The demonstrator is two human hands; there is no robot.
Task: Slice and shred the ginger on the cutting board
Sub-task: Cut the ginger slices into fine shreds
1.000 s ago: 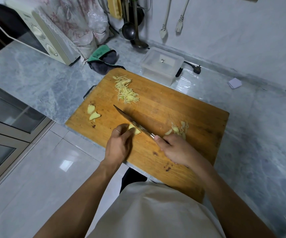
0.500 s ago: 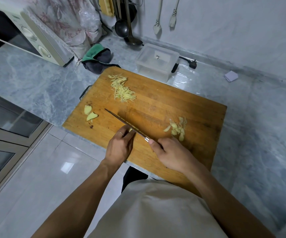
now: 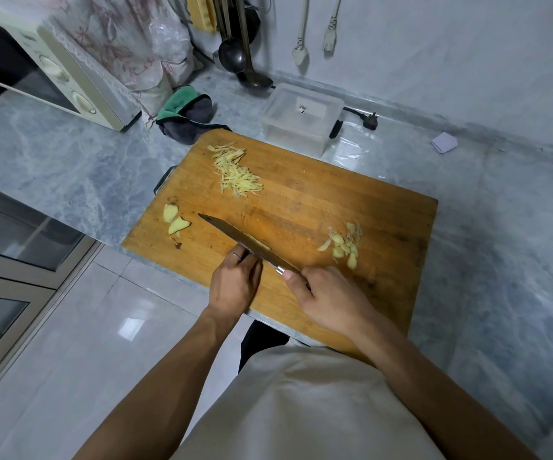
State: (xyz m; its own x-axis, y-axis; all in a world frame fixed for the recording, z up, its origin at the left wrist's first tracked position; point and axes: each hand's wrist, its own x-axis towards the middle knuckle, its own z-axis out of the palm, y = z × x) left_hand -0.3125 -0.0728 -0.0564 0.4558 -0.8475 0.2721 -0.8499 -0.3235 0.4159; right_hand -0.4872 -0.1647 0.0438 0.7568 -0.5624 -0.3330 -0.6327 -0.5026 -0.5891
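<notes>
Change since one second ago: we note that the pale ginger piece visible then under the left fingertips, at the blade, no longer shows; only a thin pale edge appears at the blade's far side, lower centre of the frame.
Change in blade: the knife (image 3: 252,245) lies in much the same diagonal line, tip toward centre left, handle toward lower centre.
Meaning for the task: we judge that the piece is nearly sliced through, or hidden behind the blade; we cannot tell which.
Left hand (image 3: 235,283): fingers together and curled, knuckles against the near flat of the blade. What they hold down is hidden, so we cannot tell whether they clamp ginger.
Right hand (image 3: 328,298): fingers wrapped round the knife handle, thumb along its top beside the metal collar.
Cutting board (image 3: 384,207): wooden, centre of the frame, on the grey marble counter (image 3: 69,167).
Ginger shreds (image 3: 235,172): fine yellow sticks, loosely heaped in the board's upper left.
Ginger slices (image 3: 345,244): thin, pale, overlapping flakes, right of centre, near the right hand but apart from it.
Ginger offcuts (image 3: 175,220): two thicker pieces near the board's left edge, apart from the knife tip.
Progress: we judge the slices at right not yet shredded.
</notes>
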